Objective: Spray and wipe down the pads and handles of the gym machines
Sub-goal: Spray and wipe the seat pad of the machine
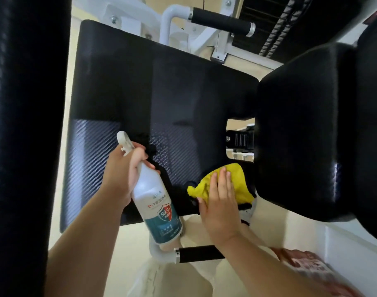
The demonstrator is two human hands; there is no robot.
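Note:
A wide black seat pad (153,99) with a woven texture fills the middle of the view. My left hand (121,172) grips a white spray bottle (155,202) with a teal label, its nozzle pointing up and left over the pad. My right hand (220,206) lies flat on a yellow cloth (237,181), pressing it onto the pad's near right corner. A thicker black pad (307,133) stands to the right. One black handle (222,21) sticks out at the top, another black handle (199,254) sits below my right wrist.
A tall black upright pad (24,136) fills the left edge. White machine frame tubes (172,18) run behind the seat pad. A black adjuster bracket (240,139) shows in the gap between the two pads. A reddish patterned object (307,266) lies at the lower right.

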